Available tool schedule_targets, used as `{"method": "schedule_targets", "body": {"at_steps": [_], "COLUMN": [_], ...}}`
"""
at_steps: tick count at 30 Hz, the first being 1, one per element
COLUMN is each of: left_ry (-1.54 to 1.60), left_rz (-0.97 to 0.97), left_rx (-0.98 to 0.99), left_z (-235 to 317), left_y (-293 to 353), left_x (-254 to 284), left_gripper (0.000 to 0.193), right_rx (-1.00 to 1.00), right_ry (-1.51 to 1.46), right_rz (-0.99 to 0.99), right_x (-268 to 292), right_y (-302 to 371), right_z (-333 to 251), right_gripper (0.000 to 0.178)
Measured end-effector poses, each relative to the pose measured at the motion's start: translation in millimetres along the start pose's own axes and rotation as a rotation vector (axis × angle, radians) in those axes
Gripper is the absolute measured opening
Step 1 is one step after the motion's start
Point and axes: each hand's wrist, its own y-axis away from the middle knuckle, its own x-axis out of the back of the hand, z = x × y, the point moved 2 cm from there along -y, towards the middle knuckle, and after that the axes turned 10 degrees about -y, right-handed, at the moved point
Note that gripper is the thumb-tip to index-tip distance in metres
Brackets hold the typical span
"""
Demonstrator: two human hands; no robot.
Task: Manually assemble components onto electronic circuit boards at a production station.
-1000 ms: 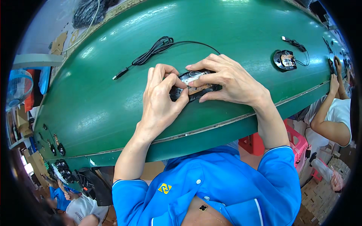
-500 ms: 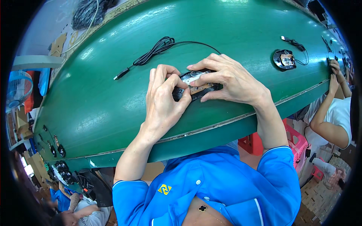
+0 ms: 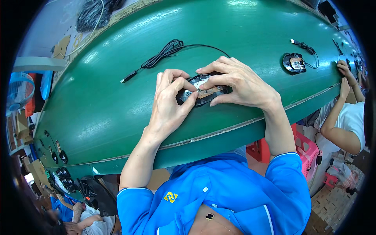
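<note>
An opened black computer mouse (image 3: 206, 94) lies on the green work surface, its brown circuit board and a pale inner piece exposed. My left hand (image 3: 169, 98) grips its left end, with thumb and forefinger pinched over the inside. From the other side my right hand (image 3: 239, 83) holds the mouse, fingers along the far rim and thumb at the near rim; one fingertip presses onto the pale piece. What the pinched fingertips touch is too small to make out. The mouse's bundled black cable (image 3: 166, 51) stretches away to the left, ending in a USB plug (image 3: 128, 76).
Another opened mouse (image 3: 294, 62) with a coiled cable lies at the right on the green surface (image 3: 98, 102). More mouse parts (image 3: 58, 152) sit at the far left. A co-worker's arms (image 3: 340, 98) reach in at the right. Pink stool (image 3: 307, 150) beside me.
Both hands keep their hold on the mouse, with only slight finger shifts. The cable and the other mouse appear slightly displaced in the picture. The co-worker's hands at the right have moved a little.
</note>
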Motion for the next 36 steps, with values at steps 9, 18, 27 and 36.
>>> {"method": "schedule_targets", "body": {"at_steps": [9,18,27,36], "left_ry": [0.093,0.092,0.214,0.091], "left_rz": [0.023,0.047,0.142,0.35], "left_rx": [-0.019,-0.016,0.057,-0.143], "left_z": [-3,-5,-3,-23], "left_y": [6,11,1,4], "left_x": [4,0,1,18], "left_gripper": [0.011,0.011,0.013,0.022], "right_rx": [-0.025,-0.023,-0.056,-0.224], "right_ry": [-0.014,-0.001,-0.012,-0.227], "right_rz": [-0.011,-0.026,-0.023,0.015], "right_x": [5,4,13,17], "right_y": [0,4,7,11], "right_z": [-2,3,7,-6], "right_gripper": [0.039,0.041,0.043,0.071]}}
